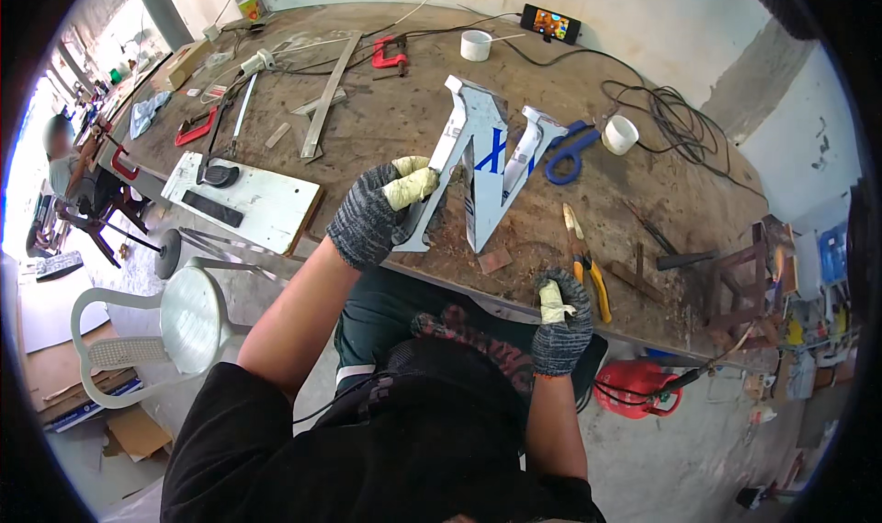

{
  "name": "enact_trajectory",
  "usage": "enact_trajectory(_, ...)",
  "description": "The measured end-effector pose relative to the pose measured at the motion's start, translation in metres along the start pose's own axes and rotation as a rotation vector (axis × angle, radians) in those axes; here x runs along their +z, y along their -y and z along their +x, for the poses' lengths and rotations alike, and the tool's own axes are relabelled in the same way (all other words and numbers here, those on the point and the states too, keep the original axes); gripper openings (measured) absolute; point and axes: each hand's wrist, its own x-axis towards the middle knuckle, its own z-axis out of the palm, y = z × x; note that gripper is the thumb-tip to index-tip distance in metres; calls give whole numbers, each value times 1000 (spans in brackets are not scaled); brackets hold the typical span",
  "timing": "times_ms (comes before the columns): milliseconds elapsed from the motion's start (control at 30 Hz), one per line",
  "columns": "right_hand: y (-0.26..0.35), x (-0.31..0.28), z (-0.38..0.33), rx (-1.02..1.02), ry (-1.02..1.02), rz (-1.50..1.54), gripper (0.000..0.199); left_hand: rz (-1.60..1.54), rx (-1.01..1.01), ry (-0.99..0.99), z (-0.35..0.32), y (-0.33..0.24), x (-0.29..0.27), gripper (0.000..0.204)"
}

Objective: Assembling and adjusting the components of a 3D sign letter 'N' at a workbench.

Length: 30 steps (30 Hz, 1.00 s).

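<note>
Both my hands wear dark knitted gloves with pale tape around some fingers. My left hand (386, 203) is closed on the left leg of a silver metal sign letter (484, 179). The letter is tilted above the table and has blue marks on its face. At the table's front edge, my right hand (560, 316) is curled closed; whatever is in it, if anything, is hidden. Close beside it lie pliers (593, 280) with yellow-orange handles. Blue-handled scissors (565, 160) rest just right of the letter. A small brown square piece (494, 260) lies below the letter.
White cups (476, 45) (620, 134), a propped phone (551, 24) and coiled cable (684, 123) occupy the far side. Red clamps (390, 56) and a metal straightedge (331, 96) lie left. A hammer (684, 260) is right, a red gas cylinder (634, 388) below. Another person (78, 169) sits far left.
</note>
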Motion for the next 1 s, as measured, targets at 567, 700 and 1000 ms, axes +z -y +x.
enact_trajectory(567,2,-1,-1,-22,6,-77,16,-104,17,49,-5,0,-2,35)
enact_trajectory(700,-6,-4,0,-36,9,-138,16,-130,44,75,-5,3,-2,37)
enact_trajectory(1000,-10,-5,0,-88,21,-184,17,-198,44,60,-6,6,-3,44)
